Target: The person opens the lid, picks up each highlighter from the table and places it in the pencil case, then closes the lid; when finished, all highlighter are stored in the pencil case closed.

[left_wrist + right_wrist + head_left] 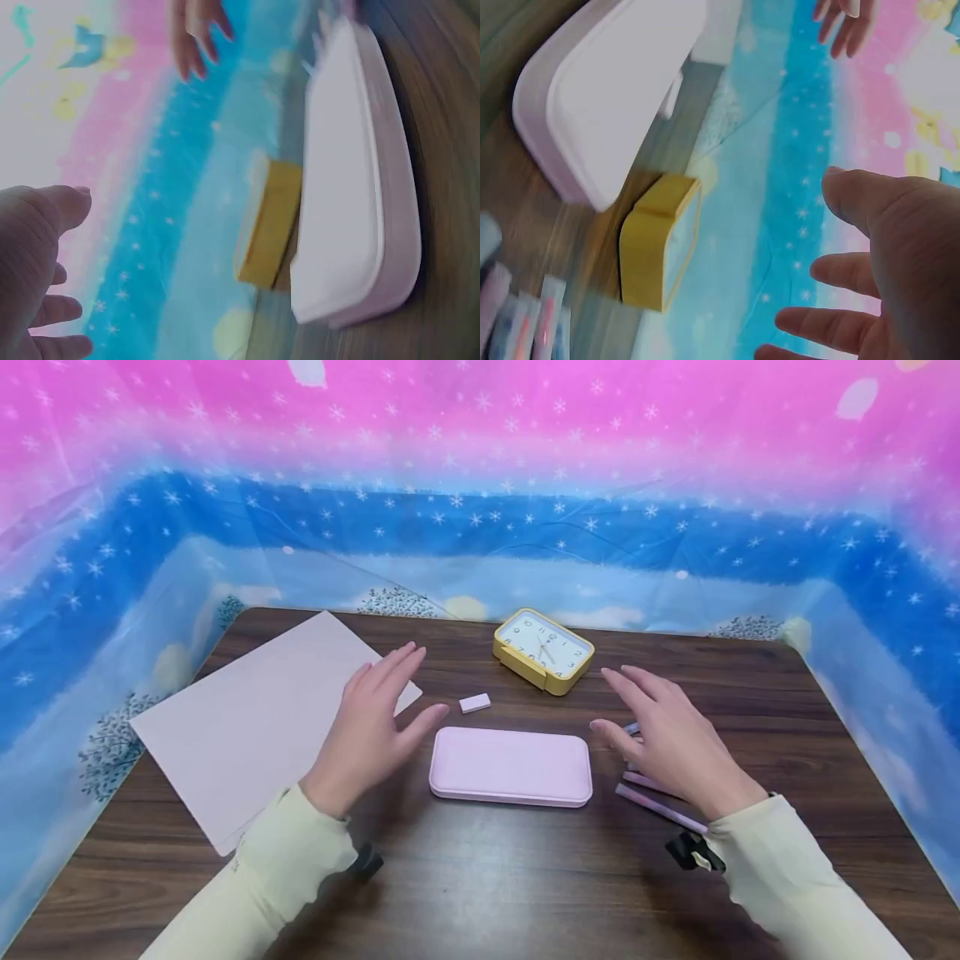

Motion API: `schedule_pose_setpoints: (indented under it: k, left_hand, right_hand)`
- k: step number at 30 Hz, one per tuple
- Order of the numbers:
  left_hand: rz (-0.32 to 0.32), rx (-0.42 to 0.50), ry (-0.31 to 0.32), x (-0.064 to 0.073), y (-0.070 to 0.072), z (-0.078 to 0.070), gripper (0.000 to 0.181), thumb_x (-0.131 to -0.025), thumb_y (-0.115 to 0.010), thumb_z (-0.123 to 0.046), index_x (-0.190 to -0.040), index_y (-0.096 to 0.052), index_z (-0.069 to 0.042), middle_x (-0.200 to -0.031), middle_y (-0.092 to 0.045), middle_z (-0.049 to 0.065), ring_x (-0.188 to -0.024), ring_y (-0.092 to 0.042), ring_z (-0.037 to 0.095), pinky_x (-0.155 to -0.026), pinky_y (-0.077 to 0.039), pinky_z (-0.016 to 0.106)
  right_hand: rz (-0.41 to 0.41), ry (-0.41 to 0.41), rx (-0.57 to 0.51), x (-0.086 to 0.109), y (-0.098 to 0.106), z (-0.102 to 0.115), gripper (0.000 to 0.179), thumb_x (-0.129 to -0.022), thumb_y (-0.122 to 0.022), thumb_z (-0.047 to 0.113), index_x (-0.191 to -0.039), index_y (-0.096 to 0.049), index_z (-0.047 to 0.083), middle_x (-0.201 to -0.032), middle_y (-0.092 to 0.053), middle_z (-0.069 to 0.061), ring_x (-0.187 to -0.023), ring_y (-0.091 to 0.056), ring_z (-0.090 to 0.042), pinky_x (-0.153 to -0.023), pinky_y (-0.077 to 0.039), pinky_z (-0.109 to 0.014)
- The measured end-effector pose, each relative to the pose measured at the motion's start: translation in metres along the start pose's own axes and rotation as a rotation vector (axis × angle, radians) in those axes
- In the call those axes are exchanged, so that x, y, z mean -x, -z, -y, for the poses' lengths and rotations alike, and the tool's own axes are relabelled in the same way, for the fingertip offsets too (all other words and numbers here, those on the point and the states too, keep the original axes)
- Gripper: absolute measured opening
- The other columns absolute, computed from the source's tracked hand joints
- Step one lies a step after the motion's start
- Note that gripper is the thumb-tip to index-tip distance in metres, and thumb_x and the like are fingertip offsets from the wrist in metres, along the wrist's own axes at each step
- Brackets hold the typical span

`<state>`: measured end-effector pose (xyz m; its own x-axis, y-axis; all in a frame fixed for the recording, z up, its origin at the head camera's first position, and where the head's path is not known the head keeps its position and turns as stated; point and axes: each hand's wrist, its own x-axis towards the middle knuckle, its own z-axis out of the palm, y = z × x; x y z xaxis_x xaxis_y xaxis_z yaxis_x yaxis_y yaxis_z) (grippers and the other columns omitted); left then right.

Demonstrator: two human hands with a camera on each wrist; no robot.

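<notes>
A pale pink pencil case (511, 767) lies closed on the dark wooden table, between the two hands. My left hand (375, 722) hovers to its left with fingers spread, partly over a pale flat sheet. On the other side, my right hand (667, 739) hangs above several slim pens (662, 808), hiding part of them; it holds nothing. A small white eraser (475, 703) sits behind the case. Farther back, a yellow alarm clock (543, 650) lies tilted with its face up. In the right wrist view, the pens (547, 319) lie near the case's end.
The pale flat sheet or board (255, 727) covers the table's left side, set at an angle. A pink and blue cloth (480, 518) with snowflakes hangs around the back and sides of the wooden table (480, 893).
</notes>
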<state>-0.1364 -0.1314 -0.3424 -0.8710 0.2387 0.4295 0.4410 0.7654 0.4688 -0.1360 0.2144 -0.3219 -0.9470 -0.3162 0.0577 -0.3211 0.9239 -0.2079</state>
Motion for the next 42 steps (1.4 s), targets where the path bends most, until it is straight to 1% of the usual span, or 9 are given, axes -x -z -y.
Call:
schedule_pose_setpoints:
  k: [4, 9, 12, 15, 19, 23, 35, 39, 42]
  left_hand:
    - [0.008, 0.245, 0.117, 0.019, 0.001, -0.001, 0.064, -0.09, -0.072, -0.03, -0.145, -0.047, -0.009, -0.147, -0.05, 0.01, -0.136, -0.047, 0.028, -0.112, -0.034, 0.049]
    - [0.092, 0.555, 0.307, 0.039, -0.014, 0.003, 0.058, -0.091, -0.072, -0.027, -0.142, -0.048, -0.011, -0.144, -0.053, 0.006, -0.13, -0.053, 0.026, -0.107, -0.042, 0.048]
    - [0.15, 0.647, 0.382, 0.048, -0.028, 0.008, 0.059, -0.09, -0.073, -0.025, -0.142, -0.047, -0.012, -0.144, -0.052, 0.006, -0.131, -0.052, 0.028, -0.104, -0.045, 0.047]
    - [0.206, 0.682, 0.418, 0.053, -0.042, 0.013, 0.064, -0.087, -0.075, -0.02, -0.143, -0.045, -0.01, -0.145, -0.051, 0.01, -0.134, -0.049, 0.029, -0.101, -0.047, 0.045]
    - [0.254, 0.673, 0.438, 0.055, -0.058, 0.018, 0.07, -0.084, -0.077, -0.016, -0.145, -0.043, -0.005, -0.144, -0.05, 0.015, -0.132, -0.049, 0.029, -0.099, -0.048, 0.044]
    - [0.289, 0.617, 0.449, 0.055, -0.064, 0.019, 0.077, -0.082, -0.079, -0.015, -0.148, -0.039, -0.006, -0.143, -0.051, 0.014, -0.12, -0.054, 0.026, -0.096, -0.048, 0.041]
    - [0.342, 0.4, 0.328, 0.049, -0.064, 0.02, 0.091, -0.08, -0.08, -0.011, -0.154, -0.027, -0.003, -0.141, -0.048, 0.016, -0.102, -0.058, 0.022, -0.09, -0.051, 0.037]
    - [0.359, 0.347, 0.289, 0.047, -0.064, 0.021, 0.093, -0.08, -0.08, -0.011, -0.154, -0.025, -0.003, -0.141, -0.045, 0.017, -0.105, -0.057, 0.024, -0.092, -0.051, 0.038]
    - [0.387, 0.281, 0.262, 0.046, -0.062, 0.022, 0.094, -0.081, -0.079, -0.014, -0.155, -0.023, -0.003, -0.149, -0.038, 0.019, -0.125, -0.051, 0.03, -0.105, -0.044, 0.042]
  right_hand:
    - [-0.031, 0.045, -0.082, 0.006, -0.001, 0.003, 0.065, -0.096, -0.056, 0.051, -0.15, -0.041, 0.018, -0.147, -0.047, -0.016, -0.134, -0.043, -0.04, -0.105, -0.036, -0.061]
    - [0.001, 0.066, -0.124, 0.01, -0.011, 0.001, 0.061, -0.093, -0.065, 0.043, -0.144, -0.049, 0.014, -0.138, -0.055, -0.014, -0.125, -0.054, -0.035, -0.099, -0.044, -0.057]
    - [0.034, 0.092, -0.116, 0.009, -0.023, -0.001, 0.061, -0.09, -0.07, 0.04, -0.141, -0.052, 0.013, -0.133, -0.059, -0.013, -0.117, -0.06, -0.033, -0.094, -0.048, -0.054]
    - [0.066, 0.119, -0.106, 0.008, -0.037, -0.002, 0.062, -0.086, -0.075, 0.039, -0.139, -0.055, 0.012, -0.129, -0.061, -0.012, -0.113, -0.062, -0.031, -0.093, -0.05, -0.052]
    - [0.147, 0.116, -0.085, 0.008, -0.052, -0.003, 0.07, -0.082, -0.078, 0.042, -0.14, -0.054, 0.013, -0.128, -0.06, -0.012, -0.114, -0.061, -0.031, -0.094, -0.049, -0.052]
    - [0.22, 0.09, -0.07, 0.006, -0.059, -0.002, 0.077, -0.08, -0.079, 0.046, -0.143, -0.05, 0.012, -0.131, -0.056, -0.014, -0.114, -0.059, -0.032, -0.095, -0.049, -0.053]
    - [0.29, 0.083, -0.042, -0.005, -0.059, 0.001, 0.087, -0.075, -0.084, 0.043, -0.146, -0.046, 0.01, -0.139, -0.051, -0.015, -0.119, -0.057, -0.032, -0.099, -0.047, -0.054]
    - [0.296, 0.093, -0.037, -0.008, -0.058, 0.004, 0.088, -0.075, -0.084, 0.042, -0.147, -0.045, 0.009, -0.139, -0.05, -0.014, -0.119, -0.056, -0.031, -0.099, -0.047, -0.054]
    - [0.303, 0.105, -0.03, -0.01, -0.058, 0.007, 0.09, -0.075, -0.084, 0.043, -0.148, -0.044, 0.009, -0.14, -0.049, -0.015, -0.119, -0.056, -0.031, -0.099, -0.046, -0.054]
